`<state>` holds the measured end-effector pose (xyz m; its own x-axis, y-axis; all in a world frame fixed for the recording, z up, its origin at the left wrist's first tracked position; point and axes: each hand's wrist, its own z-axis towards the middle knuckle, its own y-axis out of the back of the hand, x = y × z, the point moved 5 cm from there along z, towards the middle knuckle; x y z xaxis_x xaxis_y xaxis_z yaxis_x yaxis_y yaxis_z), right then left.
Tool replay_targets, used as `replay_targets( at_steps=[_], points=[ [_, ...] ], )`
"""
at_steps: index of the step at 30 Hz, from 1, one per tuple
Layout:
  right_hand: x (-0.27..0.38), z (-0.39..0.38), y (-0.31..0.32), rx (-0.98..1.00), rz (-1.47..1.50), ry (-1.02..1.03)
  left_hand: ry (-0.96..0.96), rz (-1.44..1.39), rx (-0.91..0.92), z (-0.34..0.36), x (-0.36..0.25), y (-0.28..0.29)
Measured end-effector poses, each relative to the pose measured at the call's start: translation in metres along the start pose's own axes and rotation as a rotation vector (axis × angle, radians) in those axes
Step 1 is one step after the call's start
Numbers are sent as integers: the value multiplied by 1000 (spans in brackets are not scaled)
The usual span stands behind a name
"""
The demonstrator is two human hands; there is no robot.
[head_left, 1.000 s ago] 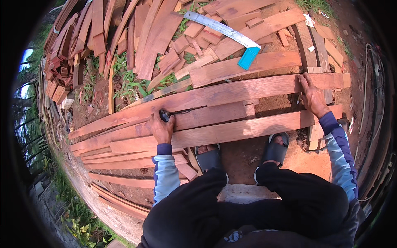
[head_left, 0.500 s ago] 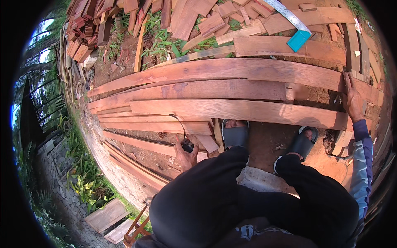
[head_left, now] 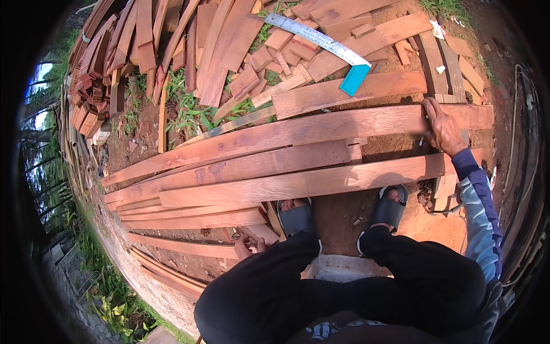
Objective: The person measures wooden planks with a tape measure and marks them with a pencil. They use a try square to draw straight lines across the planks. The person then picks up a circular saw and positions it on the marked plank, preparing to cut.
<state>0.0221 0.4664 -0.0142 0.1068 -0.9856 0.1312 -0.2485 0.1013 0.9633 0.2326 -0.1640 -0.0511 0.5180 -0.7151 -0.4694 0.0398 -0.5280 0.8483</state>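
Observation:
My right hand (head_left: 443, 127) grips a long reddish-brown plank (head_left: 240, 144) near its right end, fingers over the far edge and thumb by the near edge. Nearer to me, a second plank (head_left: 344, 153) and a third plank (head_left: 309, 182) lie roughly alongside it. My left hand (head_left: 250, 245) is low by my left knee, next to the right end of a narrow board (head_left: 183, 245). Its fingers look curled, and the knee hides part of it. A small dark curved thing (head_left: 234, 234) shows by its fingertips, too small to name. No tape measure body is visible.
A try square (head_left: 356, 79) with a turquoise handle lies on offcuts beyond the planks. Stacked wood pieces (head_left: 91, 97) stand at the far left. My sandalled feet (head_left: 296, 215) are close to the near plank. Grass and soil show between boards.
The view has shifted. My left hand, which held a black tape measure with its blade out, is now lower by the knee, the tape measure's body out of sight. My right hand still grips the plank.

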Motion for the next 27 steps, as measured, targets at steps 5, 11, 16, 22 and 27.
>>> replay_targets(
  at_steps=[5,11,16,22,27],
  points=[
    [62,-21,56,-75,73,1,9,-612,503,62,-193,-35],
    [156,-45,97,-273,-67,112,-59,-973,1009,50,-369,-81],
    [188,-34,99,-198,-5,31,-123,-1176,793,50,-455,-43],
    [190,-31,114,-319,824,107,-746,-588,623,54,-555,-32],
    [147,-43,66,-397,1014,-45,-1352,40,602,8,-601,-101]
  ],
)
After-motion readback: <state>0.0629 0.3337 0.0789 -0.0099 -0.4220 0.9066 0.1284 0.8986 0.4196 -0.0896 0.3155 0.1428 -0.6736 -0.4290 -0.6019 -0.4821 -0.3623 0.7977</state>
